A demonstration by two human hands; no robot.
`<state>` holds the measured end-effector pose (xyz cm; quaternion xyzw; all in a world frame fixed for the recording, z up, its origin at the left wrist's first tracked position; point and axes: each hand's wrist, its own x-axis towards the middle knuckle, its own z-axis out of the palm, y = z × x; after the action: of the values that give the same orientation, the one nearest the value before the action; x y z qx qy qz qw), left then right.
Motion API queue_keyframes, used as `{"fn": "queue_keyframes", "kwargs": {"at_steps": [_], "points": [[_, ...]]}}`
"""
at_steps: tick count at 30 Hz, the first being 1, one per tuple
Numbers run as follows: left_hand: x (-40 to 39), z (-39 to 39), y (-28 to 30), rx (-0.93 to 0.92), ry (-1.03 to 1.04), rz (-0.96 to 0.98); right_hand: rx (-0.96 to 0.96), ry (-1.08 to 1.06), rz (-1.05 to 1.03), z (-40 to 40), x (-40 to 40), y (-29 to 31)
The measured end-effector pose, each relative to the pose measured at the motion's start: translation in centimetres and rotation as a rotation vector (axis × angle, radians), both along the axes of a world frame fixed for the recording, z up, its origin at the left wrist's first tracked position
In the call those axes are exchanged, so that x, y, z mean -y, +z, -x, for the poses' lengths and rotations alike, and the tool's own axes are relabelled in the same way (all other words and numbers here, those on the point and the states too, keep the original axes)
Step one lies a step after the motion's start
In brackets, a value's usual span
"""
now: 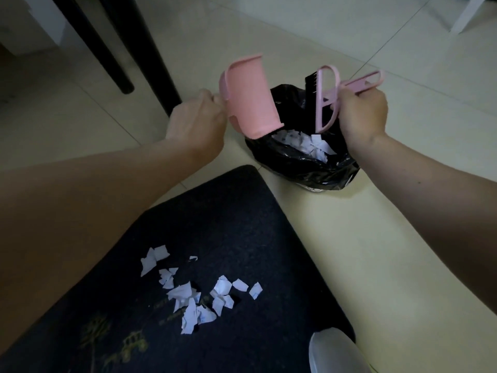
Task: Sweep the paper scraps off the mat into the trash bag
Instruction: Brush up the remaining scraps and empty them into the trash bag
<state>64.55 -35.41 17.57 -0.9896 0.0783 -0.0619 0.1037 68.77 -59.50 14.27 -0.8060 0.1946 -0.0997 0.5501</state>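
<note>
Left hand (197, 122) fingers gripping tipped dustpan (248, 99), right (361, 113) gripping brush (322, 98), over bag (301, 168); scraps (193, 294) on mat (228, 224) behind fingers, nearer left.

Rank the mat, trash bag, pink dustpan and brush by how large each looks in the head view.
1. Dark mat, by far the largest, though nearest the camera.
2. Black trash bag.
3. Pink dustpan.
4. Pink brush, the slimmest, partly covered by the right hand.

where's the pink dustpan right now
In the head view the pink dustpan is up centre-left, gripped by the left hand and tipped over the mouth of the black trash bag, just left of the brush held by the right hand.
</note>
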Motion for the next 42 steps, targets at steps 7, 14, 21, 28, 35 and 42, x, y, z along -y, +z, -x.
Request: {"fn": "queue_keyframes", "kwargs": {"at_steps": [7,14,21,28,35,42], "points": [[-9.5,6.4,0.2,-0.067,0.03,-0.015,0.052,0.241,-0.03,1.8,-8.0,1.3],[-20.1,16.0,-3.1,-0.074,0.061,0.054,-0.108,0.695,0.267,8.2,-18.2,-0.7],[-26.8,27.5,-9.9,-0.217,0.262,0.143,-0.218,1.087,0.677,14.0,-25.8,-5.0],[-29.1,35.5,-15.5,-0.346,0.484,0.246,-0.076,1.259,0.782,14.9,-32.2,-7.6],[-28.6,37.8,-17.6,-0.43,0.562,0.297,-0.228,1.445,0.97,16.2,-34.8,-11.6],[-28.9,38.5,-17.5,-0.432,0.543,0.301,-0.302,1.572,0.989,15.8,-32.5,-9.9]]}}
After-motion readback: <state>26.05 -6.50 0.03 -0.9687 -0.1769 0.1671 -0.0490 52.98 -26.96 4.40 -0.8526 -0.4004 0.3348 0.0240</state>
